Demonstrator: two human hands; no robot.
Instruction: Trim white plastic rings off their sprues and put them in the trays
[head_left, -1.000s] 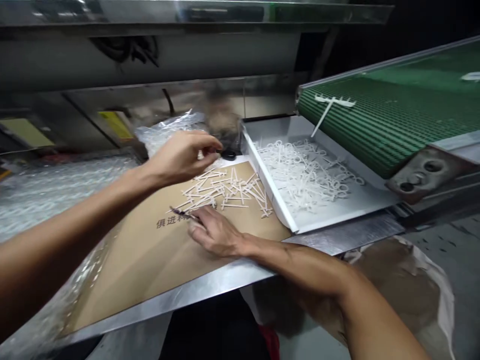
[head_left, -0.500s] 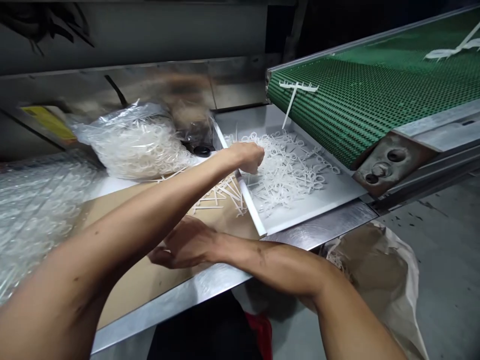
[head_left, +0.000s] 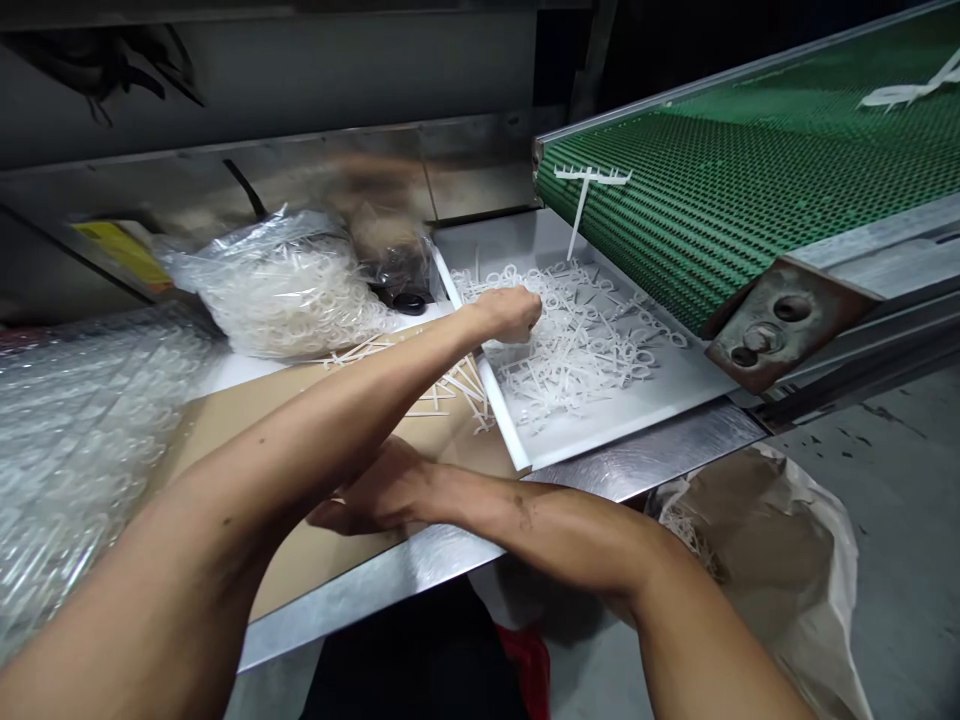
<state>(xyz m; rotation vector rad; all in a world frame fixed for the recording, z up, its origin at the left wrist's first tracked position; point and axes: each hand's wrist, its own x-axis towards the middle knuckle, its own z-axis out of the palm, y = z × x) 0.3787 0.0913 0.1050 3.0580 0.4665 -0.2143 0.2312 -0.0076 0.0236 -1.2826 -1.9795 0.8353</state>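
The heap of white moulded plastic pieces (head_left: 585, 350) lies in a shallow white tray (head_left: 501, 418) at 2 o'clock of the view; the left hand (head_left: 510, 313) is pressed onto its near edge, fingers curled together, any pinched piece being hidden. The right hand (head_left: 379, 495) is held low at 7 o'clock over a kraft cardboard sheet (head_left: 322, 570), fingers loosely together; nothing is seen held.

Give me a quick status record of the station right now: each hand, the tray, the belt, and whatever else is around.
left hand: left hand curled, down among white plastic moulded parts; grip unclear
right hand: right hand palm down above brown cardboard sheet
tray: white tray holds a loose heap of parts
belt: green conveyor belt; one comb-shaped part overhangs its end, another lies farther along
nearby: clear plastic bag of parts; bubble wrap; paper sack on the floor
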